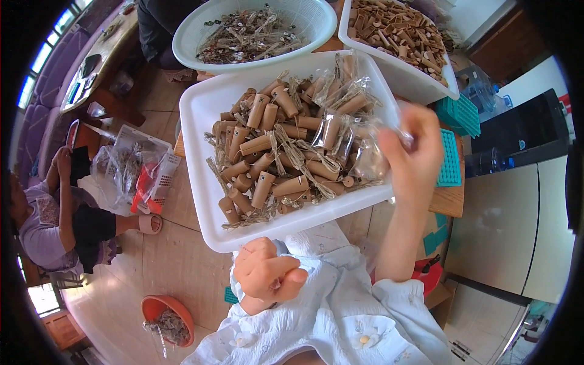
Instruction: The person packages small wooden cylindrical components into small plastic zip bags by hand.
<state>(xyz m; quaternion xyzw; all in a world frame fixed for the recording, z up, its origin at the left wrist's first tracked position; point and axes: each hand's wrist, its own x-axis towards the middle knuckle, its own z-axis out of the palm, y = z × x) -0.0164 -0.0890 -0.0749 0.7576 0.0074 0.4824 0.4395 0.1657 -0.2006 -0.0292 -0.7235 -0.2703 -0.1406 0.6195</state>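
Observation:
In front of me a white plastic tub (213, 234) holds many brown cylinders (263, 190) with bundles of twine (295, 151) among them. Clear plastic bags (359, 155), some with a cylinder inside, lie along the tub's right side. My right hand (420, 149), slightly blurred, is over the tub's right rim with thumb and fingers pinched; what looks like clear plastic bag film shows between them. Below the tub's near edge, my left hand (264, 271) is closed in front of my lap. Its curled fingers hide whatever they hold.
Behind the tub stand a pale green basin (182, 45) of twine pieces and a white bin (450, 82) of brown pieces. Teal trays (449, 158) lie at right. At left sit a person (52, 225), a white basket (164, 146) and an orange bucket (185, 307).

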